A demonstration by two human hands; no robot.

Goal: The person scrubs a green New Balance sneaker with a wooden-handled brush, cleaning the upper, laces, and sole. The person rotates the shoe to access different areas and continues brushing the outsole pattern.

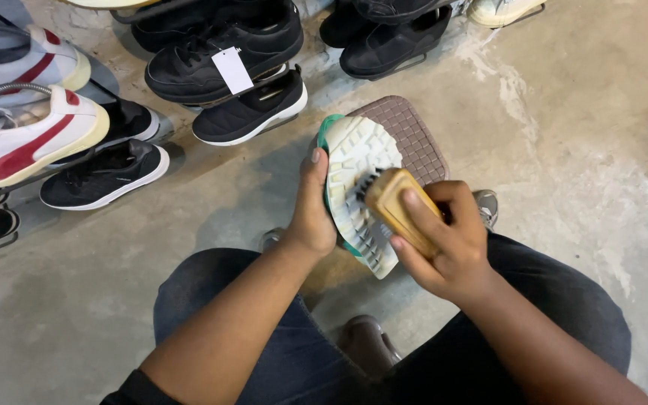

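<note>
- Middle of the frame: left hand (310,214) grips a shoe (354,187) by its edge, pale sole facing up, fingers wrapped behind it, thumb lying flat along the rim.
- Right hand (444,244) has its fingers curled tight around a wooden brush (395,206), bristles pressed onto the sole.
- Risk as I see it: that one-sided hold looks thin, so a hard scrub could twist the shoe loose and drop it onto the concrete floor (564,135).
- A brown ribbed stool (414,135) sits right behind the shoe, close enough for the brush to knock.
- Upper left: black sneakers (249,112) and a white-and-red shoe (24,142) on racks, well apart.
</note>
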